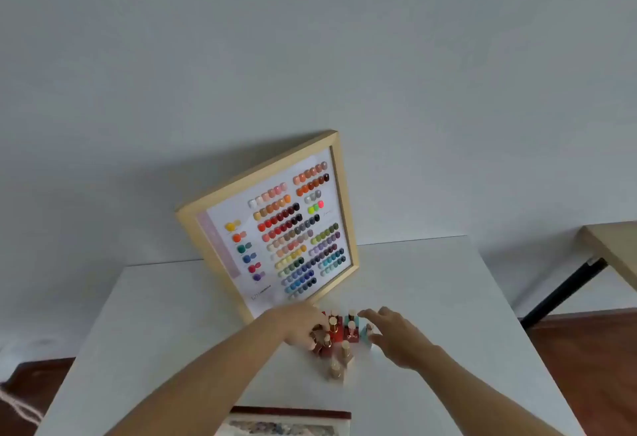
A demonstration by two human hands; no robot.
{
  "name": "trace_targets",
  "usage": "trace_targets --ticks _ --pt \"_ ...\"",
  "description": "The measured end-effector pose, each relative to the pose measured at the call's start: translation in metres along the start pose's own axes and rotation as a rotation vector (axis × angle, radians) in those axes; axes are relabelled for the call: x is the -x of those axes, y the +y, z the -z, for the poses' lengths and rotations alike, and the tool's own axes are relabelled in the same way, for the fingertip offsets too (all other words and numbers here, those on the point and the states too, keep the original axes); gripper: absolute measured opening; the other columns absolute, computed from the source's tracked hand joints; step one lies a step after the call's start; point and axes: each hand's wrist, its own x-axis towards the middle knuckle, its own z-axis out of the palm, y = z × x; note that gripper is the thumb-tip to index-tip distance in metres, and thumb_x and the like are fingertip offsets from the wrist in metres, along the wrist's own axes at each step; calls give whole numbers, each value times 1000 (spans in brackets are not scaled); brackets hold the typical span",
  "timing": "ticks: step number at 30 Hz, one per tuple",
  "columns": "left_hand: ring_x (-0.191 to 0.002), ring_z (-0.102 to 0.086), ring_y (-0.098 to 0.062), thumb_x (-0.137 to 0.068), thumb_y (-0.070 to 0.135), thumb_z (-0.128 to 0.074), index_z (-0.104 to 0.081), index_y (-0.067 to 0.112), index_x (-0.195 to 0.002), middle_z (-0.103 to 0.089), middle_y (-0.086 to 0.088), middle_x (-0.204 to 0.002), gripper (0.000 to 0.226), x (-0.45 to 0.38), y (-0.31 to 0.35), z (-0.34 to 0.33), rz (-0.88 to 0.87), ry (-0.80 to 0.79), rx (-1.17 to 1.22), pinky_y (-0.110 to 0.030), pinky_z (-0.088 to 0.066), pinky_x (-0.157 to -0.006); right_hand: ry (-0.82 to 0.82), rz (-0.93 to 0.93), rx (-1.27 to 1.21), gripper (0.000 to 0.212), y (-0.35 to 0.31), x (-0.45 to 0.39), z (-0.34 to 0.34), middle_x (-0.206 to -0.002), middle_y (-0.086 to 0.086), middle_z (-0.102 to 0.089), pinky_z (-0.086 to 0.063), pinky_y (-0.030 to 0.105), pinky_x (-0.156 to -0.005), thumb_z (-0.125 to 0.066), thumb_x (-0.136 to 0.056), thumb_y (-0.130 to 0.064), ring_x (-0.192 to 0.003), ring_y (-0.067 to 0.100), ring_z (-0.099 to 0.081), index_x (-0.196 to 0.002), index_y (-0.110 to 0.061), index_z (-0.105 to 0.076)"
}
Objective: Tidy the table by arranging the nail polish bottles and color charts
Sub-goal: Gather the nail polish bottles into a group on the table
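1. The nail polish bottles (pixel 339 339) stand upright in a tight cluster near the middle of the white bench (pixel 172 325), just in front of the framed chart. Most are red, two or three are pale blue, and a few pale beige ones trail toward the near edge. Their caps look gold or cream. Any labels on them are too small and blurred to read.
2. The color chart (pixel 275 228), in a light wooden frame, stands tilted at the far edge of the bench and leans back against the wall (pixel 310 39). Rows of colored swatches fill its white sheet. A short dark line of print sits at its lower left corner, but it cannot be read.
3. A second chart (pixel 289 423), with a dark red border, lies flat at the near edge of the bench, mostly cut off.
4. The left hand (pixel 300 328) has its grip curled around a red bottle at the left side of the cluster, fingers touching it.
5. The right hand (pixel 393 335) has its grip spread open, fingers loosely extended beside the pale blue bottles at the right side; whether they touch cannot be told.
6. A second wooden table (pixel 613 249) with a black leg stands well apart beyond the right edge.
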Motion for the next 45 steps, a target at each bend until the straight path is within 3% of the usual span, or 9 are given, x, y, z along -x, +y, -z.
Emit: trace_targets --ticks 11,14,18,24,30,33,38,45 --pt "-104 -59 -32 -94 23 -51 -55 13 -112 -61 -13 -115 21 -34 -19 -32 -154 105 -169 -45 -52 -86 89 36 164 30 -3 -31 -34 -104 1 -55 -49 29 -66 -43 -97 -24 -77 20 -59 -125 -32 -42" --pt "-100 -60 -33 -96 26 -49 -54 13 -115 -61 -13 -115 24 -37 -20 -35 -231 152 -182 -43 -51 -79 87 41 181 26 -5 -33 -38 -100 3 -55 -46 28 -63 -43 -96 -18 -74 20 -57 -120 -27 -45" --pt "-102 -60 -31 -97 21 -47 -52 15 -120 -62 -12 -117 24 -37 -21 -36 -302 164 -190 -43 -51 -81 74 50 180 25 -5 -29 -40 -100 4 -54 -42 26 -62 -45 -94 -14 -71 17 -49 -117 -24 -47" --pt "-94 -61 -29 -97 17 -45 -59 7 -100 -63 -15 -105 17 -28 -25 -22 -243 85 -167 -37 -49 -77 64 11 141 25 5 -13 -35 -102 3 -58 -46 24 -68 -48 -93 -11 -76 16 -52 -115 -22 -50" --pt "-90 -63 -8 -97 30 -49 -61 21 -100 -66 0 -102 16 1 -19 15 -160 200 -54 -22 -51 -81 156 -85 56 19 47 27 -2 -101 2 -60 -48 28 -70 -46 -96 -13 -82 21 -59 -111 -21 -53" --pt "-86 -63 -2 -97 32 -50 -62 23 -95 -67 6 -98 15 13 4 43 -116 281 -45 -21 -54 -79 200 -159 33 16 81 54 21 -101 3 -60 -49 30 -73 -46 -96 -17 -83 22 -59 -110 -19 -54" --pt "-85 -63 -6 -96 28 -51 -63 19 -93 -67 4 -94 16 6 78 70 -118 352 -45 -26 -55 -79 243 -255 -1 15 138 97 50 -99 3 -62 -49 31 -76 -47 -96 -21 -85 22 -59 -107 -18 -57" --pt "-81 -70 -21 -91 11 -52 -65 8 -90 -72 -8 -93 14 -53 199 58 -138 259 84 -39 -57 -79 234 -287 -48 16 196 142 64 -102 4 -63 -51 31 -78 -49 -96 -20 -86 21 -60 -109 -16 -57"
